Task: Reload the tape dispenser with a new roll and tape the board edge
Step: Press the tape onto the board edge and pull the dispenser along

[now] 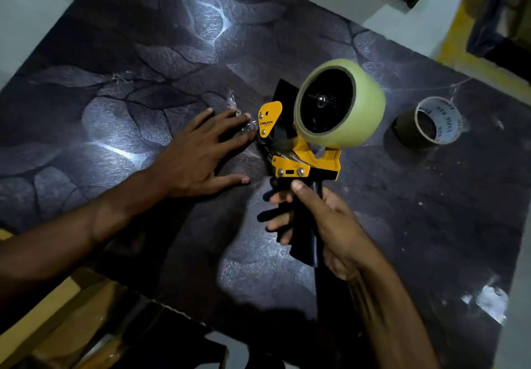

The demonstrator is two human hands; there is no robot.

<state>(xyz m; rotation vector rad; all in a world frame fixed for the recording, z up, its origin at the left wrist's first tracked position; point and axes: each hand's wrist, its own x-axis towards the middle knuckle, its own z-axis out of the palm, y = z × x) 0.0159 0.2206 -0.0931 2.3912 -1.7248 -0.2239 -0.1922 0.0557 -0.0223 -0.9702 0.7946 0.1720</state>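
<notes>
While the right hand [324, 225] clenches the yellow tape dispenser [293, 155] (glossy pale roll [359, 109] mounted), the left hand [201, 150] lies flat, fingers spread, on the dark veined board [143, 52].

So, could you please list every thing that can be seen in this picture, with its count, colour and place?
tape dispenser: one, yellow and black, held above the board, right of centre
new tape roll: one, pale yellow-green, mounted on the dispenser
empty tape core: one, brown outside with a white printed inside, lying on the board at the right
crumpled clear tape: one piece, transparent, at the left hand's fingertips
board: one, dark with a leaf pattern, fills most of the view
cardboard: brown, lower left corner, count unclear
left hand: one, flat on the board, fingers spread
right hand: one, closed around the dispenser's black handle
</notes>
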